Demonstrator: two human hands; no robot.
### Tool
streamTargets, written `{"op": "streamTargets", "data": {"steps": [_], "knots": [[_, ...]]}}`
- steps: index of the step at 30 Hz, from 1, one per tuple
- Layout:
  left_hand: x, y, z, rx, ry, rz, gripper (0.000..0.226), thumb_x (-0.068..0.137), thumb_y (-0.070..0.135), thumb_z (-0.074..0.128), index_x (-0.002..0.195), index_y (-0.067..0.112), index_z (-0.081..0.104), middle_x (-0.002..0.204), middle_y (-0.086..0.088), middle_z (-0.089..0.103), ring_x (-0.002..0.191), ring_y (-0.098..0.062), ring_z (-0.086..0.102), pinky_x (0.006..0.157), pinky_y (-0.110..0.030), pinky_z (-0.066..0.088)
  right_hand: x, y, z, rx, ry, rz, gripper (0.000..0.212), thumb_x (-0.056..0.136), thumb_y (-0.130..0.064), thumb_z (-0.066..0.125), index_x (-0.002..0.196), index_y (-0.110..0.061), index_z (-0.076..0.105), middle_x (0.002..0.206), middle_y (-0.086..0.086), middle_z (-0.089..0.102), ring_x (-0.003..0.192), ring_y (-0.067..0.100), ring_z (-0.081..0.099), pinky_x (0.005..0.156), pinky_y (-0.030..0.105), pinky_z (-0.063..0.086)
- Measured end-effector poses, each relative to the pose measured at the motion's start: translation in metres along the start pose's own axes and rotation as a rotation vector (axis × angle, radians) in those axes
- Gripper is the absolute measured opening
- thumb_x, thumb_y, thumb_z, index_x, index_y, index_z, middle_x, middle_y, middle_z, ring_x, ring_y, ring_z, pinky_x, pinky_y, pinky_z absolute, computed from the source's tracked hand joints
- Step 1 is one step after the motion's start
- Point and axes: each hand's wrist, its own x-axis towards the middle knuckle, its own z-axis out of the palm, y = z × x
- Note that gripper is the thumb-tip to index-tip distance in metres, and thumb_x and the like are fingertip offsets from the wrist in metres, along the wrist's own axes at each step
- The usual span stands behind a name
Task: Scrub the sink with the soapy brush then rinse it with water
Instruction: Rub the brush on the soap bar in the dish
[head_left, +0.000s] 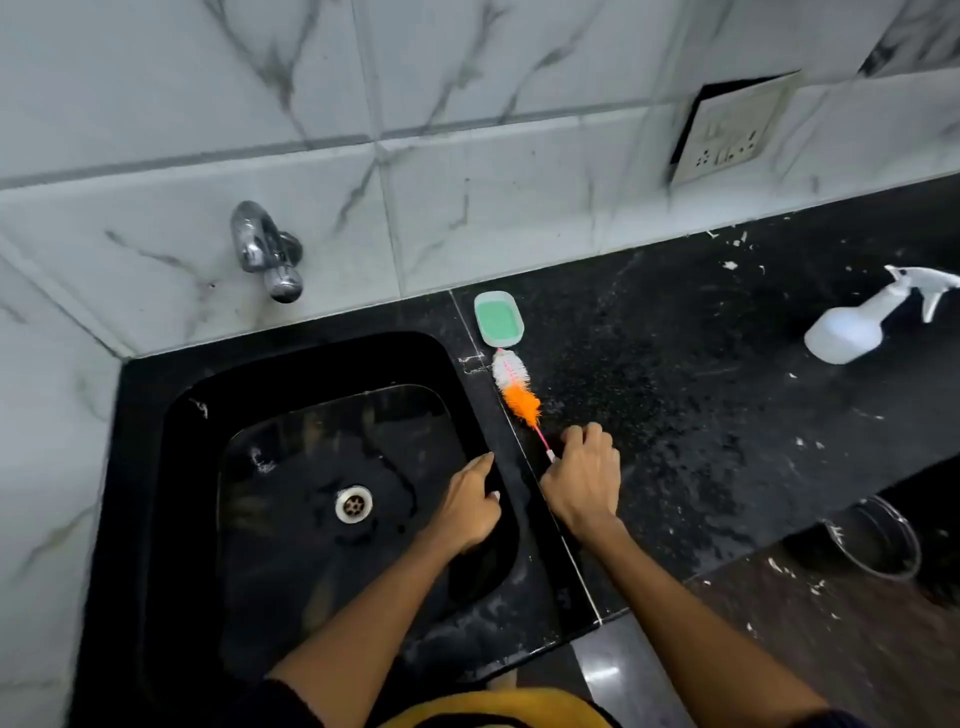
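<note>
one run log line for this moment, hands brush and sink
phase: picking up brush | right hand: at handle end of brush on counter | left hand: over sink, holds nothing | tap: no water seen

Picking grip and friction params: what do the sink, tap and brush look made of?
Sink: glossy black, likely stone or composite; it mirrors light.
Tap: chromed metal, bright reflections.
Brush: white and orange synthetic-looking bristles on a thin pink stem, probably plastic or coated wire.

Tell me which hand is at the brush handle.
The right hand, on the counter right of the sink, fingers curled at the brush handle's end. The left hand is over the basin, away from the brush.
</note>
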Motion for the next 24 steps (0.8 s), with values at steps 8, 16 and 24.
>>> {"op": "streamTargets", "data": {"steps": [8, 16, 24], "knots": [[0.008, 0.003, 0.001, -0.021, 0.073, -0.061, 0.063, 0.094, 0.003, 0.054, 0.153, 0.011, 0.033, 0.158, -0.006, 0.035, 0.145, -0.022, 0.035, 0.111, -0.022, 0.028, 0.0, 0.013, 0.011, 0.015, -0.172, -0.042, 0.018, 0.088, -0.024, 0.05, 0.102, -0.014, 0.054, 0.105, 0.006, 0.057, 0.097, 0.026, 0.054, 0.082, 0.038, 0.043], [0.019, 0.0, -0.013, -0.045, 0.152, -0.08, 0.068, 0.092, 0.001, 0.055, 0.155, 0.01, 0.029, 0.16, -0.004, 0.033, 0.146, -0.02, 0.032, 0.116, -0.023, 0.026, 0.003, 0.007, 0.0, 0.295, -0.137, 0.011, 0.007, 0.097, -0.016, 0.04, 0.09, -0.017, 0.041, 0.097, 0.005, 0.053, 0.079, 0.03, 0.057, 0.061, 0.035, 0.037], [0.032, 0.007, -0.021, -0.103, 0.142, -0.081, 0.073, 0.091, 0.003, 0.057, 0.156, 0.013, 0.024, 0.162, -0.003, 0.028, 0.148, -0.019, 0.028, 0.118, -0.025, 0.025, 0.057, -0.004, -0.023, 0.329, -0.026, -0.032, 0.008, 0.096, -0.019, 0.047, 0.095, -0.014, 0.053, 0.098, 0.005, 0.057, 0.08, 0.028, 0.059, 0.065, 0.037, 0.044]]}}
